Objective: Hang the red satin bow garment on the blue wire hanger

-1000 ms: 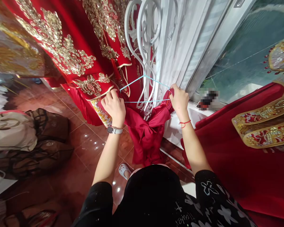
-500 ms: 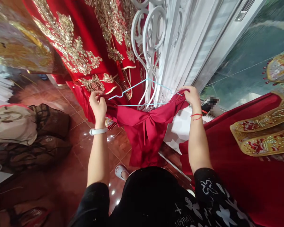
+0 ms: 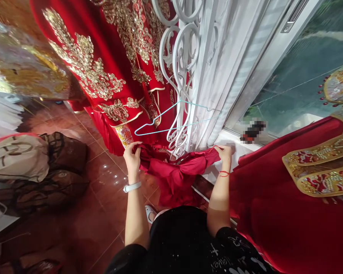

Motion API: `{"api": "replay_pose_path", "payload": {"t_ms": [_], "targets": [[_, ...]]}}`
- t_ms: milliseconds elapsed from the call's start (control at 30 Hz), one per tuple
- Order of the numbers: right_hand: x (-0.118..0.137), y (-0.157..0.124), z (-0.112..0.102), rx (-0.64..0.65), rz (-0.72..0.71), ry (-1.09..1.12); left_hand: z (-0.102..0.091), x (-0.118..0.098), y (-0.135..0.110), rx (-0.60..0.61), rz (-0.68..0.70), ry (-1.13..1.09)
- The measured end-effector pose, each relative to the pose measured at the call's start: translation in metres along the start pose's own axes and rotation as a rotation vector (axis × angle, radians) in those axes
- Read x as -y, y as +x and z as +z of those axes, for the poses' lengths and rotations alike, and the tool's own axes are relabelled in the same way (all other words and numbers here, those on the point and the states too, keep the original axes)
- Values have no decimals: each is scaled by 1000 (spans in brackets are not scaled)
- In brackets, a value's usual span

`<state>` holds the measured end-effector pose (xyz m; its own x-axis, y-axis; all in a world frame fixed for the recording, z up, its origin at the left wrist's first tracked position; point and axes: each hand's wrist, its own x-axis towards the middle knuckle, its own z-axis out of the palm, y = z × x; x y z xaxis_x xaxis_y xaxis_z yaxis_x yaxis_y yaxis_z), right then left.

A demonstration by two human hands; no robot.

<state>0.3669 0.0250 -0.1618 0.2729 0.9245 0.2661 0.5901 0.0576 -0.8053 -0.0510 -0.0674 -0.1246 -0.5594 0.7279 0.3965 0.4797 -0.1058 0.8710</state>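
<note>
Stretched between my two hands is a red dress (image 3: 171, 172) with a gathered, bow-like front, its lower part hanging down. My left hand (image 3: 132, 156) is closed on the dress's upper left edge. On the other side, my right hand (image 3: 224, 155) pinches its upper right end. A thin light-blue hanger (image 3: 154, 127) hangs just above the dress on the white scrolled metal rack (image 3: 175, 57). A gap shows between the hanger's bottom bar and the dress, so the two are apart.
Red garments with gold sequin embroidery (image 3: 88, 68) hang behind on the left. Another red garment with beaded gold panels (image 3: 317, 167) is close on the right. Bags (image 3: 20, 158) sit on the tiled floor (image 3: 103, 182) at left. A framed glass pane (image 3: 297, 72) stands behind.
The dress has come down off the blue hanger, which stays on the rack. Both my hands have moved lower and closer together, and the dress sags between them.
</note>
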Motion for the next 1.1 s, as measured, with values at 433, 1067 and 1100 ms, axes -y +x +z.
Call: {"api": "replay_pose_path", "payload": {"t_ms": [433, 1067, 1100], "targets": [[-10, -21, 6, 163, 301, 520, -10, 13, -20, 199, -74, 227], [77, -16, -23, -252, -62, 944, -20, 37, -19, 441, -89, 263], [76, -15, -25, -269, -48, 936, -19, 38, -19, 435, -122, 274]]}}
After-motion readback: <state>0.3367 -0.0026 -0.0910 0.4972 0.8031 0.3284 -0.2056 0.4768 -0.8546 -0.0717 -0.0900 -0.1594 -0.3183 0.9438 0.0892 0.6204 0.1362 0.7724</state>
